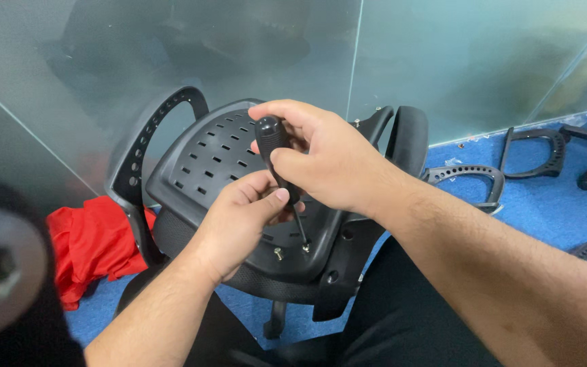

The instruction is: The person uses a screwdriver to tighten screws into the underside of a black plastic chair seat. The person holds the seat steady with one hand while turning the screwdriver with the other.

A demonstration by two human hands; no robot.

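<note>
Right hand (331,160) is wrapped around the black plastic handle of a screwdriver (273,146), fingers closed over the top, thumb along the side. Left hand (242,217) pinches the lower handle and shaft from below, thumb and forefinger closed on it. Both hands are touching each other around the tool.

The screwdriver stands nearly upright, tilted slightly, its tip on a small silver screw (305,248) in the black perforated plastic underside of an office chair seat (215,156). A second silver screw (278,253) stands just beside it on the left, proud of the surface.

I see the seat lying upside down across my lap, tipped toward me. One curved black plastic armrest with holes (145,139) is on the seat's left side, another black armrest (407,136) on its right.

A crumpled red cloth (90,241) lies on the blue carpet floor (545,204) left of the seat. More loose black armrests (467,178) lie on the carpet to the right, well apart from the hands. Frosted glass wall (443,61) behind.
</note>
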